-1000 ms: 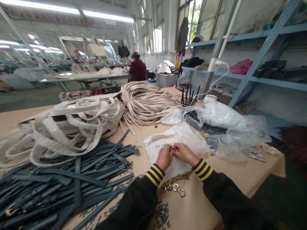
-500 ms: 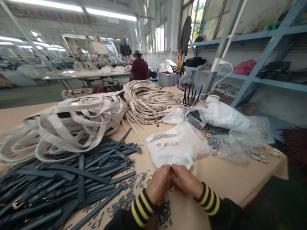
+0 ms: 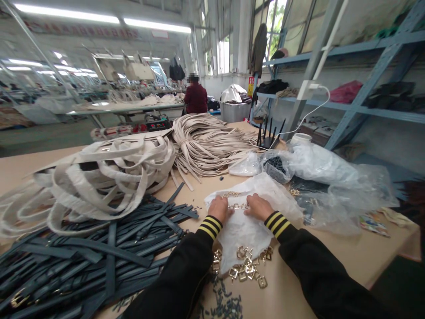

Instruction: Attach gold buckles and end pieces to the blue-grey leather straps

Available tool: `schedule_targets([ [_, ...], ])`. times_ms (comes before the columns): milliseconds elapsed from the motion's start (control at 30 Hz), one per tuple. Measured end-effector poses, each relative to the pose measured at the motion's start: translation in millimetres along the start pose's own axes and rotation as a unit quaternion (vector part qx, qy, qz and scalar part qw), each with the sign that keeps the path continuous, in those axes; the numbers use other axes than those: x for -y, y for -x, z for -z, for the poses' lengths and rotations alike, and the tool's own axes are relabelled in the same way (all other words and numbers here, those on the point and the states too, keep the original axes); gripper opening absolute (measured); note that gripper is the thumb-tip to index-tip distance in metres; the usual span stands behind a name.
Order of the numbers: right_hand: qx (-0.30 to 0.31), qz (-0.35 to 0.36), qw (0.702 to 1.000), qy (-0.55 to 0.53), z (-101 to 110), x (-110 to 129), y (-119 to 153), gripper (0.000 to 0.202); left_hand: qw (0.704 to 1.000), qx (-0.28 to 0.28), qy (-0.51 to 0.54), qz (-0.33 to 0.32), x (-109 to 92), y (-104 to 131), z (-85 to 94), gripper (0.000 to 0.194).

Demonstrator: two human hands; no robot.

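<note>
A short gold chain (image 3: 237, 206) of square links stretches between my two hands above the white plastic bag (image 3: 247, 230). My left hand (image 3: 219, 209) has its fingers closed at the chain's left end, partly hiding it. At the right end, my right hand (image 3: 259, 206) pinches the chain between thumb and fingers. Just beyond them another gold chain piece (image 3: 231, 194) lies on the bag. Nearer to me, a loose pile of gold square links and buckles (image 3: 247, 268) rests at the bag's near edge and on the table.
Dark straps (image 3: 109, 252) heap at the left, below looped beige straps (image 3: 109, 177). A bundle of beige strips (image 3: 206, 141) lies behind. Clear plastic bags (image 3: 332, 177) and a black router (image 3: 268, 138) stand right. Small dark pieces (image 3: 224, 299) scatter in front. A person (image 3: 195, 97) is farther back.
Both hands have moved forward from the near edge of the bag onto it and have spread apart, with a gold chain between them. The pile of gold links is now uncovered.
</note>
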State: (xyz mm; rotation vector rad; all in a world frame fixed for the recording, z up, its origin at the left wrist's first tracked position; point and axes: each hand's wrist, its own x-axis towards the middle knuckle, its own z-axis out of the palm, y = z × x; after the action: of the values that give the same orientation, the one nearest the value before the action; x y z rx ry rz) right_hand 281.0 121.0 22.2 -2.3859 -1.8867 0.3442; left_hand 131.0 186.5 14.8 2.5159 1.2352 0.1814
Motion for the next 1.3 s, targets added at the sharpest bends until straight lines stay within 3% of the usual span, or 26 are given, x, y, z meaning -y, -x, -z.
schedule_targets([
  [100,0.013,0.048,0.999,-0.014,-7.5,4.6,-8.0,0.029,0.999,0.020,0.014,-0.036,-6.8,-4.4,-8.1,0.020],
  [233,0.045,0.110,0.992,-0.047,0.6,1.0,-14.8,0.020,0.996,0.015,0.044,-0.079,-1.7,-3.1,-5.6,0.013],
  [433,0.022,0.098,0.994,-0.052,16.4,-11.1,-39.2,0.026,0.997,-0.064,0.049,0.004,33.1,-10.9,12.3,0.020],
  [600,-0.006,0.092,0.994,-0.051,14.7,-9.5,-59.2,0.043,0.995,-0.066,0.068,0.026,44.7,-16.9,12.9,0.028],
  [833,-0.007,0.088,0.995,-0.051,1.2,-4.9,-71.8,0.041,0.992,-0.040,0.118,0.037,64.5,-31.0,15.7,0.021],
  [933,-0.027,0.091,0.994,-0.061,-2.3,-1.9,-70.0,0.036,0.989,-0.046,0.132,0.047,71.4,-34.6,21.0,0.024],
  [1033,-0.071,0.094,0.990,-0.079,4.1,-1.7,-63.5,0.023,0.988,-0.095,0.109,0.055,72.7,-30.5,25.0,0.026],
  [1133,-0.142,0.070,0.983,-0.096,17.8,-6.9,-57.6,0.029,0.987,-0.134,0.062,0.064,71.9,-23.8,24.4,0.034],
  [1233,-0.164,0.070,0.978,-0.107,28.1,-12.9,-57.5,0.037,0.990,-0.118,0.030,0.071,70.3,-21.4,22.2,0.021],
  [1300,-0.150,0.077,0.979,-0.110,31.0,-14.6,-60.6,0.024,0.991,-0.112,0.021,0.069,67.1,-22.0,24.6,0.014],
])
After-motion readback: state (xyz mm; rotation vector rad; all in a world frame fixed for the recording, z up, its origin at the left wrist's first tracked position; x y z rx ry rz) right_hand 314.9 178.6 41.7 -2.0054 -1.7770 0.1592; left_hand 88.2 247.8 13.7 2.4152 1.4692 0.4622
